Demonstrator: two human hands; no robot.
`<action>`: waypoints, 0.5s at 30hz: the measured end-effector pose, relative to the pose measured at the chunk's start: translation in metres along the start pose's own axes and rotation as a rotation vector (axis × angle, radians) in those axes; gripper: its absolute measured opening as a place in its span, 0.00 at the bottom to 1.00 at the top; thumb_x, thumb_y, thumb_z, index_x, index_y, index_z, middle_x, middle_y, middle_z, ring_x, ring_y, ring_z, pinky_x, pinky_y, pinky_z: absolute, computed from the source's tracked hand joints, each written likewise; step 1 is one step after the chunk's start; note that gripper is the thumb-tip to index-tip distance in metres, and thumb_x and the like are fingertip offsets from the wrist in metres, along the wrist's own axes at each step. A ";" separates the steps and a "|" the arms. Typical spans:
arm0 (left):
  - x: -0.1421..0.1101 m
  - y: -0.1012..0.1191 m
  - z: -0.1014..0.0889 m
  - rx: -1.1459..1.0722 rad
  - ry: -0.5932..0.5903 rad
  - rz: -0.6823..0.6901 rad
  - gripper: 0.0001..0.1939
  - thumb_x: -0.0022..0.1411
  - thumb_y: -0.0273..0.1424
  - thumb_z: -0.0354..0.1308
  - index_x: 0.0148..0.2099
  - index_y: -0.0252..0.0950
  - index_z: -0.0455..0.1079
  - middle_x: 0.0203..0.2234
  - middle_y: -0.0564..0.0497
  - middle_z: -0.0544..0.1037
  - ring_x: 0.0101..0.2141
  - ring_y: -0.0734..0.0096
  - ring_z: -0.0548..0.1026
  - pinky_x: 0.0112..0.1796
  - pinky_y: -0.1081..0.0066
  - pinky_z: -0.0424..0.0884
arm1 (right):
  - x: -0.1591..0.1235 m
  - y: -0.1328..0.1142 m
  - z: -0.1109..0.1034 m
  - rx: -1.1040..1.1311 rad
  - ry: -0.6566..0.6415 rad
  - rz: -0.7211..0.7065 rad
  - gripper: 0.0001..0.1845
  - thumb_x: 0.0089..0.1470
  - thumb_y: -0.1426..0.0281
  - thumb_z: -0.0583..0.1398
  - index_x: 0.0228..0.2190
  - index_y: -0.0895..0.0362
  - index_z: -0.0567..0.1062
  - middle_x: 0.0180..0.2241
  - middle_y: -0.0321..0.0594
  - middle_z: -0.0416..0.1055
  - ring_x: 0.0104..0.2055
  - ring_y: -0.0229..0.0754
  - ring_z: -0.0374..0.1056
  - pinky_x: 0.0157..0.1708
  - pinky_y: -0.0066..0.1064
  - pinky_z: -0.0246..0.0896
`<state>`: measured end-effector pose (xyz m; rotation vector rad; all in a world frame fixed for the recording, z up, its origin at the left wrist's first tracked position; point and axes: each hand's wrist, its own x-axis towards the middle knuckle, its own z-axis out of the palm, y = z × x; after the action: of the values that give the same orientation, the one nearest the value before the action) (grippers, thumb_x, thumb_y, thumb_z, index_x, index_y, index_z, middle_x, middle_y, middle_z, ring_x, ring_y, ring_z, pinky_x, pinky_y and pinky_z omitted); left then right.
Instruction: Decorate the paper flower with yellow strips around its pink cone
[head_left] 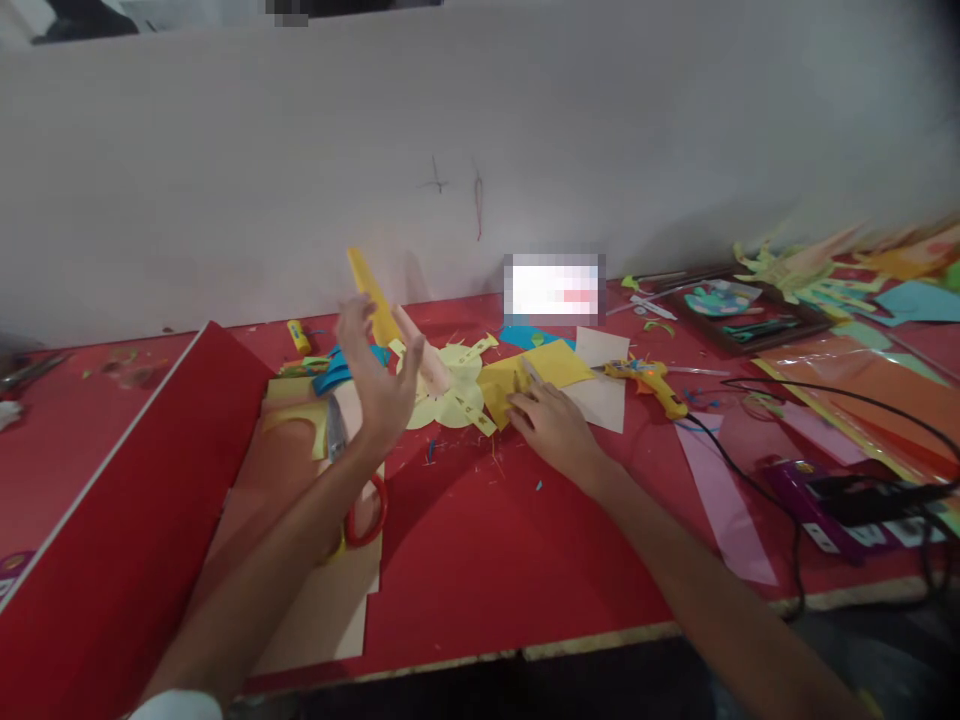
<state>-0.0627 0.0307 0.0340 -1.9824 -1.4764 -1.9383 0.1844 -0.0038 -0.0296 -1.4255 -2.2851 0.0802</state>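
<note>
My left hand (379, 385) is raised with bent fingers at a narrow yellow paper piece (381, 310), which stands up in its grip; the contact is partly hidden. Beside it, a pale pink paper roll (424, 355) leans over a flower-shaped, light yellow paper cutout (454, 410) with printed strips. My right hand (555, 420) has its fingers closed at the near edge of a yellow paper sheet (562, 362). White paper (606, 400) lies under that sheet. A yellow glue gun (651, 382) rests just right of it, its small light lit orange.
Red-handled scissors (367, 512) lie on beige sheets (322, 620) at left, next to an upright red board (127, 520). A glue stick (299, 338) is near the wall. Rightward are a dark tray (757, 335), a purple box (817, 515), pink paper (727, 500) and a black cable (739, 480).
</note>
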 end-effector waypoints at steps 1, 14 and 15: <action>0.003 0.012 -0.006 -0.001 0.030 0.091 0.19 0.67 0.36 0.61 0.58 0.42 0.64 0.54 0.45 0.72 0.58 0.60 0.70 0.60 0.54 0.65 | 0.000 0.000 0.000 0.002 0.008 0.001 0.14 0.67 0.66 0.55 0.45 0.53 0.79 0.40 0.49 0.75 0.45 0.52 0.70 0.43 0.42 0.62; -0.024 -0.006 0.120 0.604 -0.832 0.281 0.20 0.66 0.18 0.46 0.55 0.28 0.72 0.66 0.31 0.65 0.65 0.46 0.63 0.64 0.41 0.54 | 0.001 0.014 -0.010 0.158 0.250 0.036 0.13 0.67 0.70 0.52 0.40 0.53 0.77 0.36 0.45 0.76 0.42 0.51 0.69 0.43 0.40 0.62; -0.022 -0.012 0.126 0.615 -0.830 0.282 0.19 0.65 0.19 0.47 0.54 0.28 0.73 0.64 0.31 0.67 0.65 0.46 0.63 0.65 0.40 0.52 | 0.002 0.017 -0.011 0.166 0.260 0.042 0.13 0.67 0.70 0.52 0.39 0.53 0.77 0.36 0.45 0.76 0.42 0.51 0.69 0.43 0.40 0.63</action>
<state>0.0327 0.0974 -0.0199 -2.5387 -1.4951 -0.4293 0.2021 0.0034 -0.0241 -1.3154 -1.9908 0.0894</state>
